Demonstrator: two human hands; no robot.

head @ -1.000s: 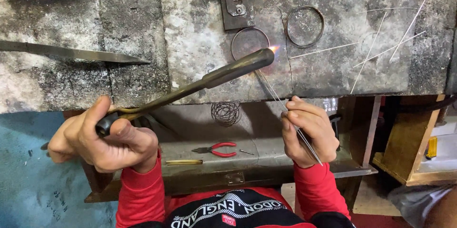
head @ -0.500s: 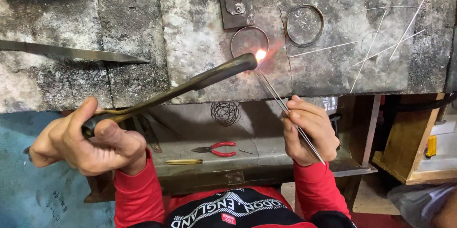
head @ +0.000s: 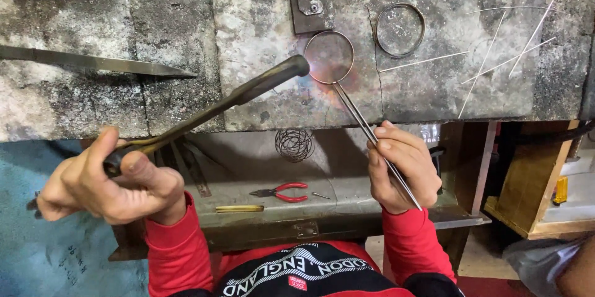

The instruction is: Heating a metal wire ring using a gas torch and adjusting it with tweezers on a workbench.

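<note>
Left hand clamped round torch; right hand pinching tweezers, tips at wire ring beyond both hands; risk: tweezers slip, ring shifts off brick.

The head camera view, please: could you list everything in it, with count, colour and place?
torch: 1, dark, left hand, nozzle at near ring
tweezers: 1, steel, right hand, tips at near ring
wire rings: 2, grey, on block
fire block: 1, grey, scorched
loose wires: several, silver, block's right
pliers: 1, red-handled, lower shelf
wire coil: 1, dark, above pliers
left hand: grips torch
right hand: pinches tweezers
</note>
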